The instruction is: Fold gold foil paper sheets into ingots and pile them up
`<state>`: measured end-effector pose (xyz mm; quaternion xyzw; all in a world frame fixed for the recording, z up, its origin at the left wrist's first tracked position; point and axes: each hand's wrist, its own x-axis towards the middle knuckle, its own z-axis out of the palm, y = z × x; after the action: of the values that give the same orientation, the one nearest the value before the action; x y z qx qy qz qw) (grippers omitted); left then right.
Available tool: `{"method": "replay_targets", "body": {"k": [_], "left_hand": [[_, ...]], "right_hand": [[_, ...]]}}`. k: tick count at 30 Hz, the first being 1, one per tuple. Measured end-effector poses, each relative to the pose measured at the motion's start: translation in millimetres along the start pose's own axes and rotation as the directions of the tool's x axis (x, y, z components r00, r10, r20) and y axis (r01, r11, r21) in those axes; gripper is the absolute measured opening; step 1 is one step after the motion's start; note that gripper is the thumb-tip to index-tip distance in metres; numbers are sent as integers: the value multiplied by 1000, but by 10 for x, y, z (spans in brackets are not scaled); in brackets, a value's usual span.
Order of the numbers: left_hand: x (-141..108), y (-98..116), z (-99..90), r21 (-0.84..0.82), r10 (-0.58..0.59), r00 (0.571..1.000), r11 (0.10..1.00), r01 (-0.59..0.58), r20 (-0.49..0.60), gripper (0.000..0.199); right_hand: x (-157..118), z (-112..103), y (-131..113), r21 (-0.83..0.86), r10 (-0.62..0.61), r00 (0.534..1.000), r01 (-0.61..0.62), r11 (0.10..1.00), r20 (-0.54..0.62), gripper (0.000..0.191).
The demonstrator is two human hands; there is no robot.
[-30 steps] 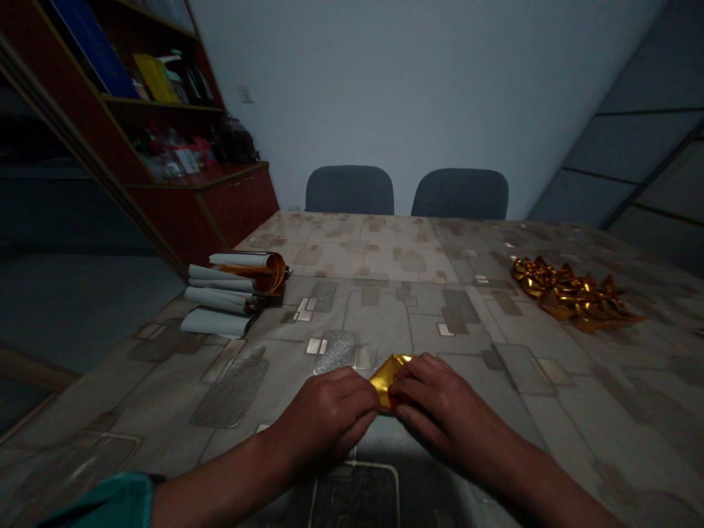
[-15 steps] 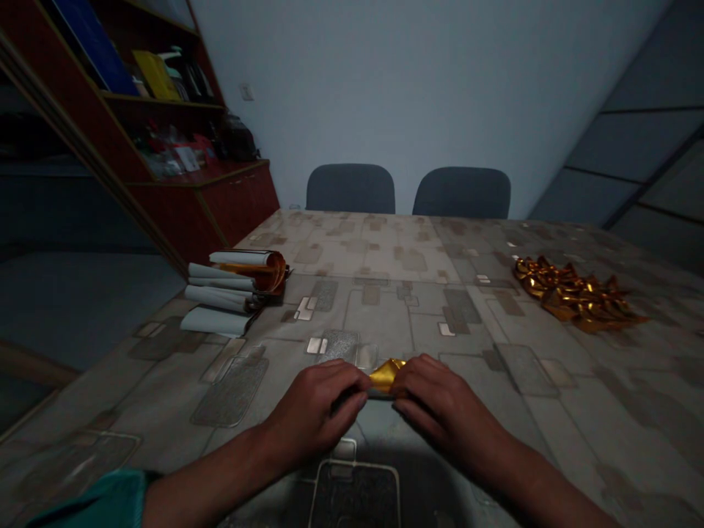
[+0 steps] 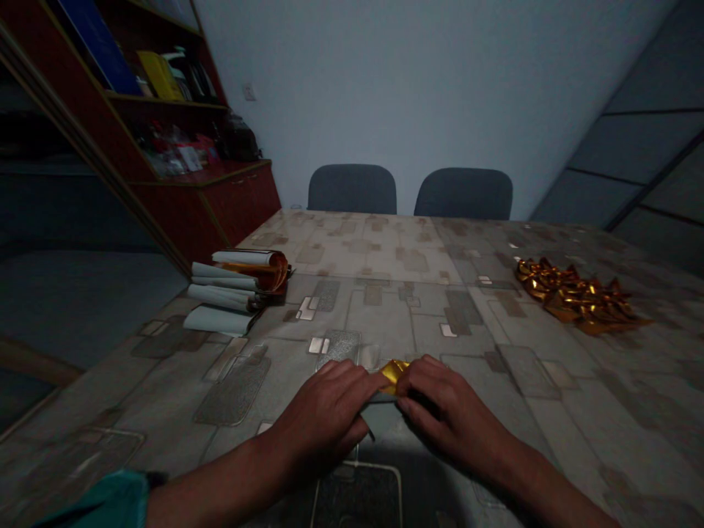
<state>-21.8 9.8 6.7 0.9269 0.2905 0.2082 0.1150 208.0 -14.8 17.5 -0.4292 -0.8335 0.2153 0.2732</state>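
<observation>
Between my hands, at the near side of the table, lies a small folded piece of gold foil paper [image 3: 394,372]. My left hand [image 3: 333,407] rests over its left end, fingers pressed together and the thumb tucked below. From the other side, the curled fingers of my right hand [image 3: 445,396] grip the right end. Only the middle of the foil shows; its ends are hidden under the fingers. Off to the right sits a cluster of folded gold foil pieces [image 3: 583,297].
At the left edge of the patterned tablecloth [image 3: 379,249] lies a stack of bent foil sheets [image 3: 225,297], pale backs outward. Two grey chairs [image 3: 352,188] stand at the far side, before the wall. A red-brown cabinet [image 3: 242,202] with shelves rises at the left.
My left hand has slid right and flattened across the foil's left end, leaving less of it in sight. The right hand has hardly moved and keeps its grip.
</observation>
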Motion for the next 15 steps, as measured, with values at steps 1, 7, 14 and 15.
{"method": "replay_targets", "body": {"k": [1,7,14,15], "left_hand": [[-6,6,12,6,-27,999,1000,27,17,38],[-11,-5,-8,-66,-102,995,993,103,11,8],[4,-27,-141,-149,-195,978,968,204,71,20],[2,-34,-148,-155,-205,976,965,214,69,19]], "right_hand": [[-4,-4,-10,-13,-4,1000,4,1000,22,6],[-20,42,-34,-83,31,997,-25,996,71,27],[12,190,16,-43,72,997,-73,996,-37,13],[16,197,13,-31,73,996,-74,997,-47,14]]}}
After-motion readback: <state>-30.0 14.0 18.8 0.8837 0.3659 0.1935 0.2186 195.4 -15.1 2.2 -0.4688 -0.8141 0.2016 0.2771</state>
